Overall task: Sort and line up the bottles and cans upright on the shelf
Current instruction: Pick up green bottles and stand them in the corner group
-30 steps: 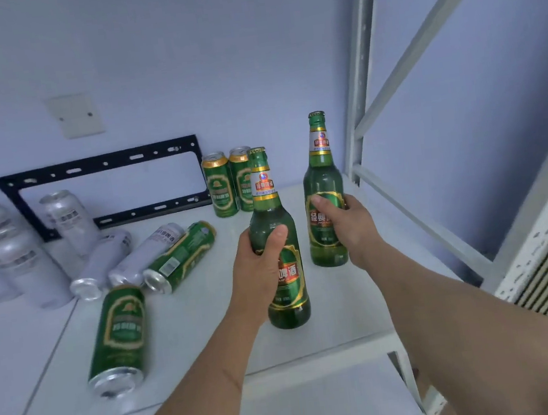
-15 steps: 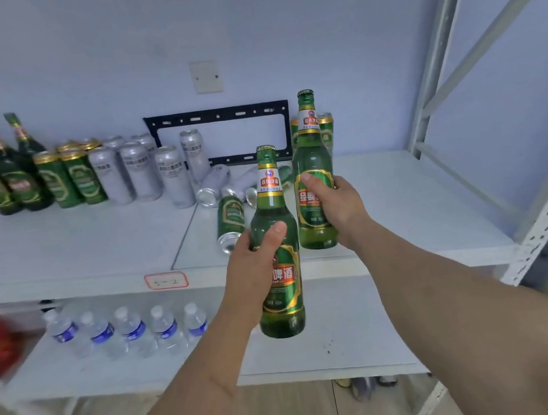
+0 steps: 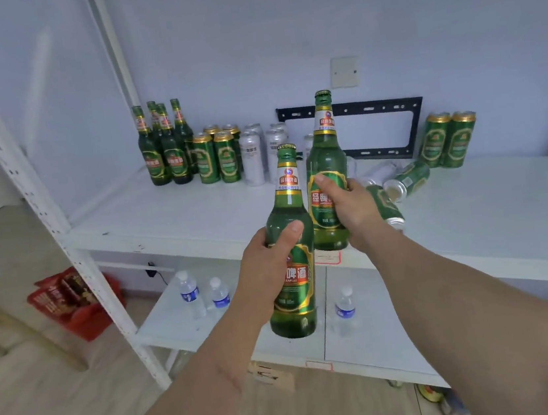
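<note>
Green bottles: one per hand, upright, frame centre
Left hand [image 3: 266,270]: clamped on lower bottle [image 3: 291,260]
Right hand [image 3: 351,204]: clamped on higher bottle [image 3: 326,166]

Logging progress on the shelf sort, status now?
Left hand and right hand each grip an upright green bottle. Standing bottle group far left. Fallen cans right of them.

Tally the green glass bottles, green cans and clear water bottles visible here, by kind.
Green glass bottles: 6, with 4 on the shelf, 1 in the left hand, 1 in the right hand
Green cans: 8, with 6 upright, 2 lying
Water bottles: 3
Total: 17
</note>
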